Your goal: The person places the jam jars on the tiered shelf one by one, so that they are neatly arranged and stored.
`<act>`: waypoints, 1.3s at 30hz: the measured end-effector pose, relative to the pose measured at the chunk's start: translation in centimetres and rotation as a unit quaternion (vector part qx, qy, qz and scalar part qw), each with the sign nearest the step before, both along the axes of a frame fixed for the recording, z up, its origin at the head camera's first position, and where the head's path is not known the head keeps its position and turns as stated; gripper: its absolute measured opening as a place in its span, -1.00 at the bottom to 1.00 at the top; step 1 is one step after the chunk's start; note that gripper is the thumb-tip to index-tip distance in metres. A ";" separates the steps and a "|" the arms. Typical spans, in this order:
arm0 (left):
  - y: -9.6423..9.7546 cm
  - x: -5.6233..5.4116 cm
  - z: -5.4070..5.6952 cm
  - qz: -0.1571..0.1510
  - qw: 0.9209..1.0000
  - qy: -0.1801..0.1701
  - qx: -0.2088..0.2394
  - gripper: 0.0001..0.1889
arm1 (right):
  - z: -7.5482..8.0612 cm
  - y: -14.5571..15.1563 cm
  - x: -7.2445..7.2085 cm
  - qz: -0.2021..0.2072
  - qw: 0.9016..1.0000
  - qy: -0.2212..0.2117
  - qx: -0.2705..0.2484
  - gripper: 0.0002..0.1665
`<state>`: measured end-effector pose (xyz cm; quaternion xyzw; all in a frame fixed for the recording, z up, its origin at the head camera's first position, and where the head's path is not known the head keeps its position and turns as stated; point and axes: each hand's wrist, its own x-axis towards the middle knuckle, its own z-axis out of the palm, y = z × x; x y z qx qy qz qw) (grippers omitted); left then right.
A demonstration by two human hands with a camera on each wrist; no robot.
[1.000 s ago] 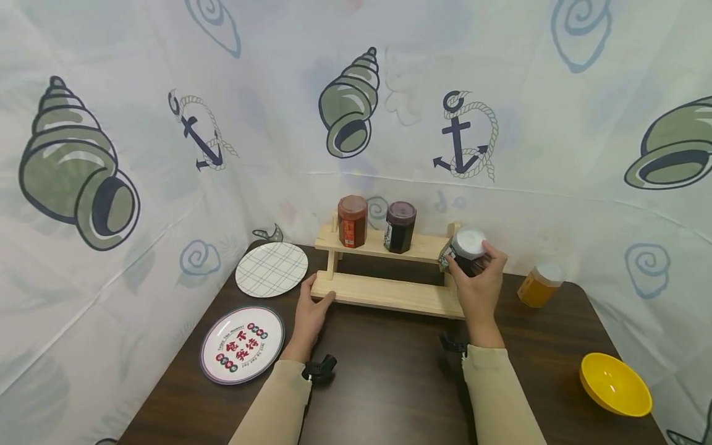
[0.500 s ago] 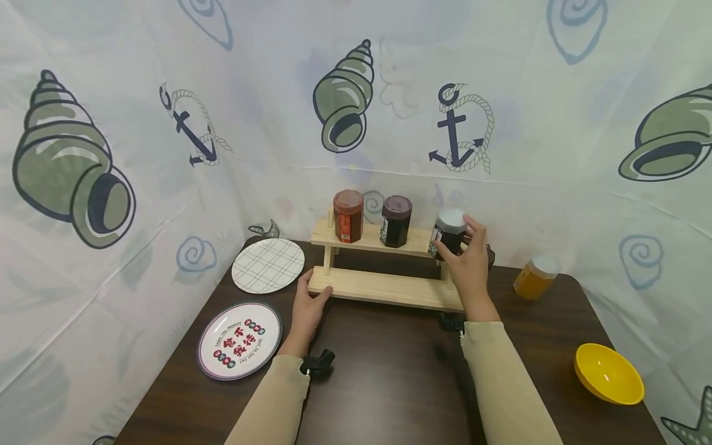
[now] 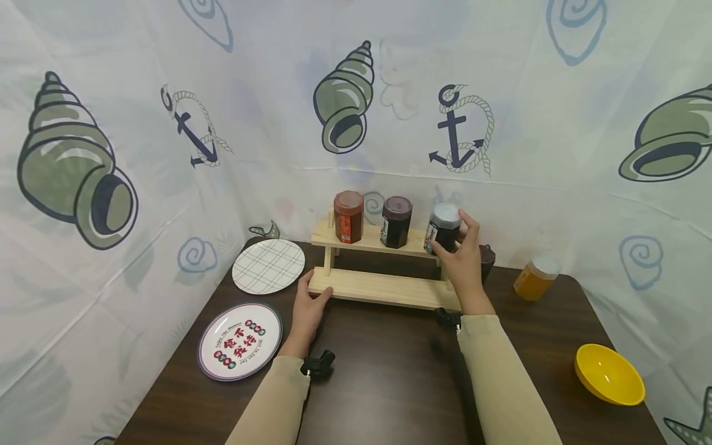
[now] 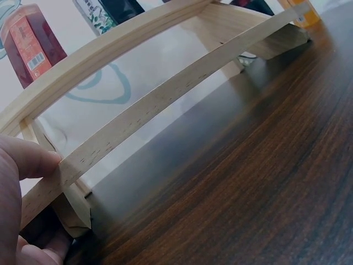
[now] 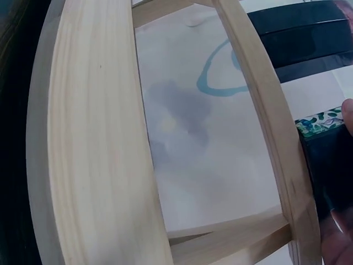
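Head view: pinched between the thumb and fingers of the right hand (image 3: 466,262), a dark jar (image 3: 443,231) with a pale lid, at the right end of the upper shelf (image 3: 371,240) of the wooden rack (image 3: 384,287); no telling whether resting on it or just above. Lying to the left of the pinching fingers, roughly upright, long axis across the rack's length. Much nearer to it, the right hand; at the rack's lower left corner, the left hand (image 3: 307,312), thumb over the lower shelf (image 3: 400,292). On the rack's upper shelf, red jar (image 3: 348,216) at left, purple-lidded jar (image 3: 396,222) between, apart from both neighbours. Right of the rack, yellow jar (image 3: 536,279) and yellow bowl (image 3: 610,375); left of it, checked plate (image 3: 269,266) and lettered plate (image 3: 240,341).

Left wrist view: gripping the rack's lower shelf from above and below, near its left end; held jar hard to pick out.

Right wrist view: rack's shelves running up and down the frame; beside the upper one, dark jar with a flowered label (image 5: 321,121), touched by a fingertip (image 5: 348,114); hand mostly cut off.
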<state>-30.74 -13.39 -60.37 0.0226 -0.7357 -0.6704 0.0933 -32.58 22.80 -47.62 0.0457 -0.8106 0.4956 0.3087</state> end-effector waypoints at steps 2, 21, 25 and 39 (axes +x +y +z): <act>0.0 0.0 -0.1 -0.001 1.000 0.001 0.000 -0.18 | 0.1 0.1 0.0 0.003 1.000 -0.009 0.003 0.21; 0.1 0.0 0.1 0.001 1.000 -0.007 -0.001 -0.18 | 0.7 0.4 -0.1 0.009 0.996 -0.080 0.022 0.35; 0.1 -0.1 0.0 0.003 1.000 -0.007 -0.005 -0.17 | 0.5 0.2 -0.2 0.001 0.997 -0.076 0.025 0.35; -0.1 -0.1 -0.1 0.002 1.000 0.005 -0.008 -0.18 | -2.8 1.1 3.1 0.065 0.996 -0.026 -0.061 0.23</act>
